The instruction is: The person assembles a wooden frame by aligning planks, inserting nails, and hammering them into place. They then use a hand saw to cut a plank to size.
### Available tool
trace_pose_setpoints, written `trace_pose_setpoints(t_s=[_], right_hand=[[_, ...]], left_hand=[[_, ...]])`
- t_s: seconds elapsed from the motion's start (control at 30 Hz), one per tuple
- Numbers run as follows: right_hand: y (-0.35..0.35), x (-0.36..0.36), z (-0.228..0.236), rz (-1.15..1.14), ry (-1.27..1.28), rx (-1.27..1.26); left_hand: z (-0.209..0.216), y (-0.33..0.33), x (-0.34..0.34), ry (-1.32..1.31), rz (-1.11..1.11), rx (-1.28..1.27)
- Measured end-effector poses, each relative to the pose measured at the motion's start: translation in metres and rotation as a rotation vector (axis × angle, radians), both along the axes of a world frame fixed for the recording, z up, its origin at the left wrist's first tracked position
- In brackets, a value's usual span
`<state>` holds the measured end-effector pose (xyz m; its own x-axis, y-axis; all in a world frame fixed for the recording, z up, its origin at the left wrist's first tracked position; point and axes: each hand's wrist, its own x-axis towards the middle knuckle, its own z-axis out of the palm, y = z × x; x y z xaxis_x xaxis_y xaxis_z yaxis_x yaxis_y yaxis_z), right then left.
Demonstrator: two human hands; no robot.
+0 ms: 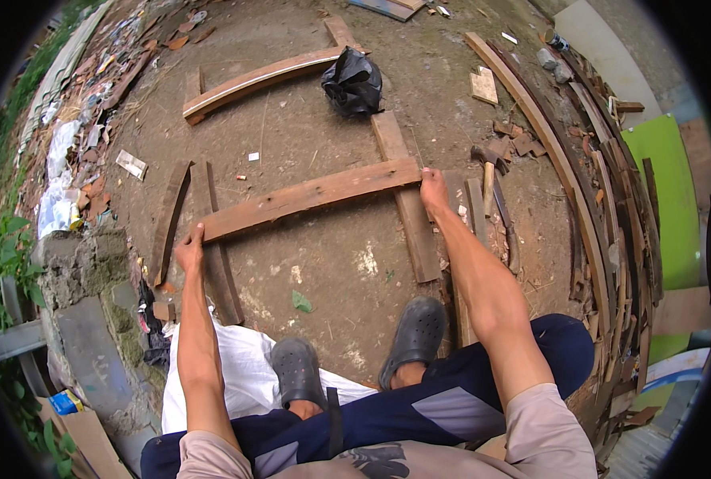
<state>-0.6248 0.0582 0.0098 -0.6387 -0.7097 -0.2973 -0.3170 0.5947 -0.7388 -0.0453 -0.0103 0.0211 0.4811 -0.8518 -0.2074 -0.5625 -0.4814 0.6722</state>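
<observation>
A long wooden plank lies across the bare dirt ground, resting on two darker boards that run under it; the left hand is closed on the plank's left end, fingers curled over the edge; the right hand grips the right end, fingers wrapped on top; a curved plank and a black bag lie beyond, well apart; a pile of scrap wood crowds the right side; open dirt stays between the plank and the grey shoes.
</observation>
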Motion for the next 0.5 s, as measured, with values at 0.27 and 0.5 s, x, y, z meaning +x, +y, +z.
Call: trace_pose_setpoints(t_s=[0.27, 0.5], right_hand=[[-0.007, -0.006, -0.009, 0.023, 0.026, -0.031], [-0.004, -0.007, -0.006, 0.026, 0.013, -0.026]], left_hand=[[-0.001, 0.0, 0.003, -0.043, -0.023, -0.004], [-0.001, -0.002, 0.004, -0.064, -0.047, 0.031]])
